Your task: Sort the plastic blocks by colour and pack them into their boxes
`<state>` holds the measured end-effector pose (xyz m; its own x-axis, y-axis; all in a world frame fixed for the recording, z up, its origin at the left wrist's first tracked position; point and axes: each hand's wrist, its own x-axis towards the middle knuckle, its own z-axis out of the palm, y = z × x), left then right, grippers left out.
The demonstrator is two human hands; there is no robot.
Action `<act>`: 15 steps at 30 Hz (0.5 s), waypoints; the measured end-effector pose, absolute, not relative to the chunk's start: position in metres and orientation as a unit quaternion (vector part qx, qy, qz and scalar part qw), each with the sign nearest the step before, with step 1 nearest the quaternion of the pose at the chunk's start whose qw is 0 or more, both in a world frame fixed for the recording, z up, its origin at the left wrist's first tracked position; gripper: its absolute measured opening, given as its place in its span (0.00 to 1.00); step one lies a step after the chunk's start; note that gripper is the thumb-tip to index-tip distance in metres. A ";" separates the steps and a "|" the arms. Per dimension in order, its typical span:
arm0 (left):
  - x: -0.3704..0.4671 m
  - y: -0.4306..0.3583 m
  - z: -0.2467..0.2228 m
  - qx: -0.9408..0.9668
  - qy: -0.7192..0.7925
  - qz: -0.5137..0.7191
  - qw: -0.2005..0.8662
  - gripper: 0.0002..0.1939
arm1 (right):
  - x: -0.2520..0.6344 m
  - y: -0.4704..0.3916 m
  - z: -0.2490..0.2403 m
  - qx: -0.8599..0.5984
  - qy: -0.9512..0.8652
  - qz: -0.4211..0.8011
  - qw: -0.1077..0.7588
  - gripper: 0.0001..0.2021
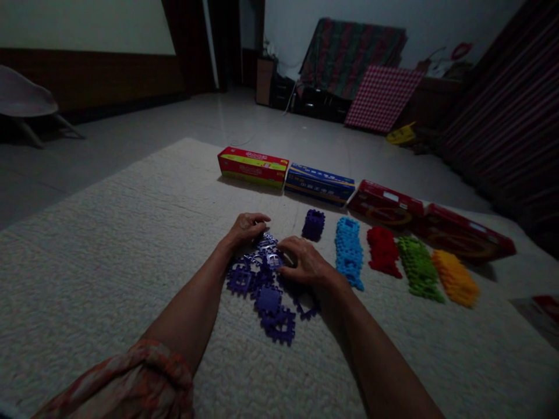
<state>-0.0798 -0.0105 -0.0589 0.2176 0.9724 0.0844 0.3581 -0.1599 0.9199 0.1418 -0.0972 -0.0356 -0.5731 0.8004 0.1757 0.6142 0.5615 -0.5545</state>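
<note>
A loose pile of purple interlocking plastic tiles (268, 299) lies on the pale mat, some solid and some with cut-out frames. My left hand (248, 227) rests at the pile's far left edge, fingers stretched forward and slightly apart. Across from it, my right hand (302, 260) curves over the right side of the pile, thumb and fingers apart. A shiny purple tile (274, 260) lies close to my right fingertips; I see no firm grip on it. Beyond my right hand stands a neat purple stack (314, 224) of similar tiles.
Light blue (348, 251), red (383, 251), green (419, 267) and yellow tile groups (455, 277) line up at the right. Behind them stand a red-and-yellow box (253, 167), a blue box (319, 184) and dark red boxes (386, 203). A pale chair (26, 96) is far left.
</note>
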 end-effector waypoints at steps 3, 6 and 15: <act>-0.079 -0.010 -0.058 0.658 0.494 0.382 0.421 0.18 | 0.136 -0.101 -0.036 -0.415 -0.869 0.195 0.185 0.23; -0.079 -0.008 -0.061 0.657 0.493 0.385 0.421 0.18 | 0.134 -0.102 -0.038 -0.411 -0.873 0.189 0.184 0.22; -0.080 -0.005 -0.066 0.664 0.496 0.380 0.410 0.19 | 0.155 -0.093 -0.032 -0.443 -0.841 0.204 0.234 0.16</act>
<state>-0.0804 -0.0054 -0.0657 0.2189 0.9708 0.0981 0.3478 -0.1716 0.9217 0.1554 -0.0926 -0.0319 -0.4982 0.8405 0.2129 0.6500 0.5246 -0.5498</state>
